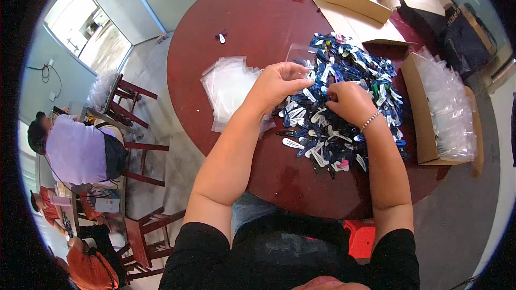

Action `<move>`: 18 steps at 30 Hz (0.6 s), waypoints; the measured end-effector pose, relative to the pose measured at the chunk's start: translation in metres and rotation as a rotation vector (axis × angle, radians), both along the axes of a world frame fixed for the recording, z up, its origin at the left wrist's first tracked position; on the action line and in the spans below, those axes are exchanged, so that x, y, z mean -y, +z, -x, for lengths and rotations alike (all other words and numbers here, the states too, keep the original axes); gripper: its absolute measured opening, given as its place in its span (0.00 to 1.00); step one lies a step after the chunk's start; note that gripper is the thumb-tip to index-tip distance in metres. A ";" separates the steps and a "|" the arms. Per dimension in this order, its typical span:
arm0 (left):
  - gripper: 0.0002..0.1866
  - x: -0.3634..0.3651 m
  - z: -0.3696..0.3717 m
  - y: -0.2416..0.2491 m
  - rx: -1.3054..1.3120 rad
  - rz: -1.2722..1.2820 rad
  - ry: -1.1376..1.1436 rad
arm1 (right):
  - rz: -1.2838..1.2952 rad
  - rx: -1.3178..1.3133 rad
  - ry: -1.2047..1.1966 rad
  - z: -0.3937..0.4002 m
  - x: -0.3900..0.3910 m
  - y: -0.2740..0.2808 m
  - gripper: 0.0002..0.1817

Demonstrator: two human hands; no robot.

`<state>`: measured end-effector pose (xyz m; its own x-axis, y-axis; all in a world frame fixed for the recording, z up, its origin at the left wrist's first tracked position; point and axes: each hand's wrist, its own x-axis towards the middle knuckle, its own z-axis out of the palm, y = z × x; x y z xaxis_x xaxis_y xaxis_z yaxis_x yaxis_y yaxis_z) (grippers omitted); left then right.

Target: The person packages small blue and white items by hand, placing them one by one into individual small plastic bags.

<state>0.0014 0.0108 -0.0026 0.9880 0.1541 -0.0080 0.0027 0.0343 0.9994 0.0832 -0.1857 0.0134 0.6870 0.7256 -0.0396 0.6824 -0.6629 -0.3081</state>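
Observation:
A heap of snap hair clips (322, 123), mostly dark blue, black and white, lies on the round dark-red table (242, 21). My left hand (279, 83) is closed at the heap's left side, with a small clear plastic bag (300, 52) at its fingertips. Over the middle of the heap, my right hand (352, 102) has its fingers curled in; whatever they pinch is hidden. Flat clear bags (228, 88) lie in a loose stack left of my left forearm.
To the right stands a cardboard box (419, 113) of filled clear bags (449, 113). Open cardboard boxes (357, 0) sit at the back. One loose clip (221, 37) lies far left on the table. Several people sit at the left, one in a lilac shirt (75, 150), near wooden stools (145, 236).

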 end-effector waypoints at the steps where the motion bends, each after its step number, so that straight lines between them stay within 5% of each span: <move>1: 0.19 0.000 0.000 -0.001 -0.002 -0.008 -0.002 | -0.001 0.001 -0.002 -0.001 0.001 -0.003 0.09; 18: 0.19 0.001 0.000 -0.001 0.008 -0.043 -0.014 | -0.240 -0.036 0.019 -0.025 0.010 -0.020 0.11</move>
<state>0.0013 0.0102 -0.0036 0.9901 0.1399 0.0064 -0.0052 -0.0089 0.9999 0.1079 -0.1953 -0.0063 0.6747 0.7296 0.1120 0.6797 -0.5550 -0.4796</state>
